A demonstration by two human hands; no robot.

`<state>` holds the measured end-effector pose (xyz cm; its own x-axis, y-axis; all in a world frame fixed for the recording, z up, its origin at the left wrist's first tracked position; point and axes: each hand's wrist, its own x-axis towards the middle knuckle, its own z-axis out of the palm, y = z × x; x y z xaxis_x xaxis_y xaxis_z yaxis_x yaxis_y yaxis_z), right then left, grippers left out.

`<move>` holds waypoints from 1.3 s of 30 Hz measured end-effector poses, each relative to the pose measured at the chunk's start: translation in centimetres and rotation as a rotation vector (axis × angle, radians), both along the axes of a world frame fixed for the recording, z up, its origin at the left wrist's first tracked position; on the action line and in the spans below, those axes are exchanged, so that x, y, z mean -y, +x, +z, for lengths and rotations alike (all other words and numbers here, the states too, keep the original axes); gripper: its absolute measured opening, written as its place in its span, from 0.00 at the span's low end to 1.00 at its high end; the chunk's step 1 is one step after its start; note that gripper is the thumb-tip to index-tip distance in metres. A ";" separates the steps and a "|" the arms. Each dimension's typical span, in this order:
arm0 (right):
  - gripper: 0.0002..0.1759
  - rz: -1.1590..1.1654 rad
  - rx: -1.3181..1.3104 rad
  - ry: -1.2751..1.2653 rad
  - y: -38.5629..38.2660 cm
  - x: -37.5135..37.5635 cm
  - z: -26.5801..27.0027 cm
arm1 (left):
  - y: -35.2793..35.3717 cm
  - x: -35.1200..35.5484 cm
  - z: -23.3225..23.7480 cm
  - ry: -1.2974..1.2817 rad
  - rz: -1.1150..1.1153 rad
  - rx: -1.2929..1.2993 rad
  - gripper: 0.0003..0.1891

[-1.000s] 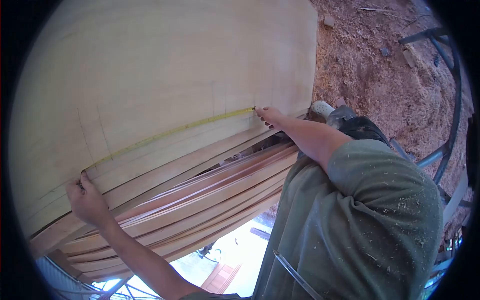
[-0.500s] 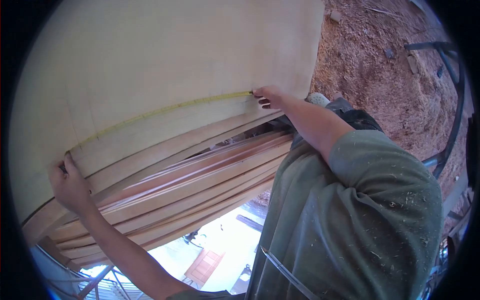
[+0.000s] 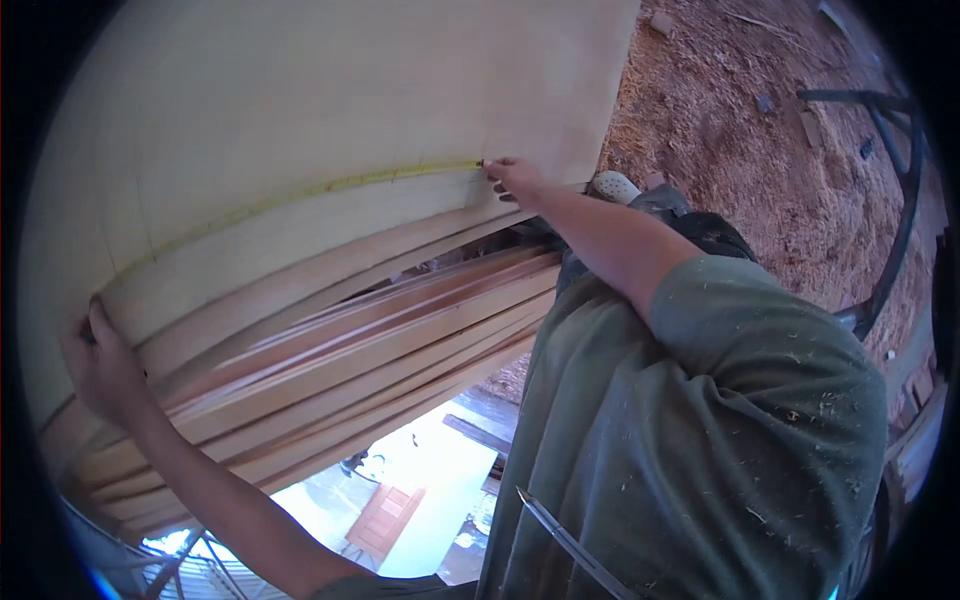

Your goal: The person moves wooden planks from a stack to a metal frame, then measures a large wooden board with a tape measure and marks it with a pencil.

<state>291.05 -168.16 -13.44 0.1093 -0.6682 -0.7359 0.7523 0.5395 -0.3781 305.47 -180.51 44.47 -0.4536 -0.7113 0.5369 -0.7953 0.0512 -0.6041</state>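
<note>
A yellow measuring tape (image 3: 300, 193) stretches in a slight curve across a wide pale wooden panel (image 3: 330, 90). At its left end, my left hand (image 3: 103, 365) is closed around a small dark object, probably the tape case, mostly hidden by the fingers. The thumb presses near the tape there. My right hand (image 3: 514, 178) pinches the tape's dark end tip near the panel's right side, close to its lower edge. Faint pencil lines cross the panel at the left.
Several long wooden boards (image 3: 380, 340) lie stacked below the panel edge. Wood shavings (image 3: 720, 150) cover the ground at the right, beside a dark metal frame (image 3: 908, 200). A reddish panelled door (image 3: 384, 518) shows at the bottom. A pen (image 3: 570, 545) crosses the green shirt.
The view has shifted, so the panel, tape and both hands appear further left. Both hands still hold the ends of the tape.
</note>
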 end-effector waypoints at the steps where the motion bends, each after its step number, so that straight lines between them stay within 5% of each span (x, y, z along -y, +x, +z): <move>1: 0.14 0.019 -0.065 0.007 0.4 -0.3 0.2 | 0.0 -0.2 0.0 0.018 -0.013 -0.019 0.18; 7: 0.16 -0.122 -0.102 -0.035 1.7 -0.9 1.5 | 5.4 -0.1 1.2 0.198 -0.417 -0.083 0.11; 25: 0.15 -0.149 0.028 -0.038 1.6 -1.3 0.7 | 2.3 -1.7 4.8 0.331 -0.174 0.241 0.12; 35: 0.17 -0.042 -0.054 -0.028 0.3 -1.2 2.1 | 2.8 -0.8 6.4 0.434 -0.035 0.024 0.13; 39: 0.16 -0.040 -0.111 0.009 0.9 -0.8 1.1 | -1.4 -1.1 3.7 0.249 0.131 0.082 0.16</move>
